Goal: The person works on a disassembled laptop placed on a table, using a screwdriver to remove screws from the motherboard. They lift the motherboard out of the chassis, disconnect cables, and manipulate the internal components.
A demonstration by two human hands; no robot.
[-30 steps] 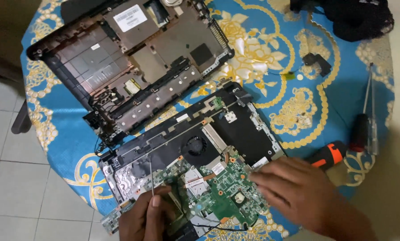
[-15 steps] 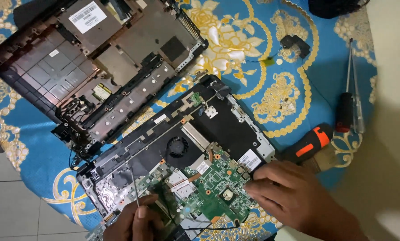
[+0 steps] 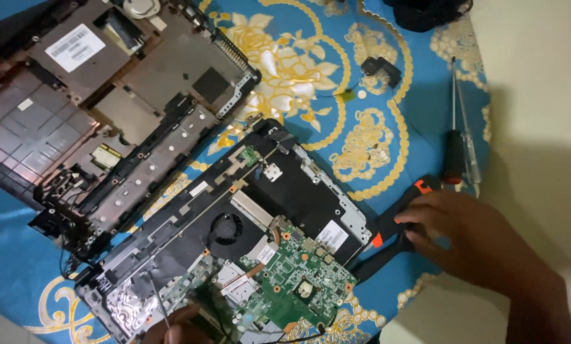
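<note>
Head view: round table with blue and gold floral cloth (image 3: 311, 70).
Right hand (image 3: 473, 245): fingers curled loosely over the black and orange tool (image 3: 397, 226); touching it, firm clasp not confirmed.
Tool position: on the cloth, just right of the opened laptop base (image 3: 234, 242), under the fingertips.
Left hand (image 3: 177, 328): mostly cut off at the bottom edge; pinches a thin metal probe (image 3: 159, 302) over the green circuit board (image 3: 298, 286).
Beyond right hand: two screwdrivers (image 3: 456, 140).
Far left: removed laptop cover (image 3: 107, 108).
</note>
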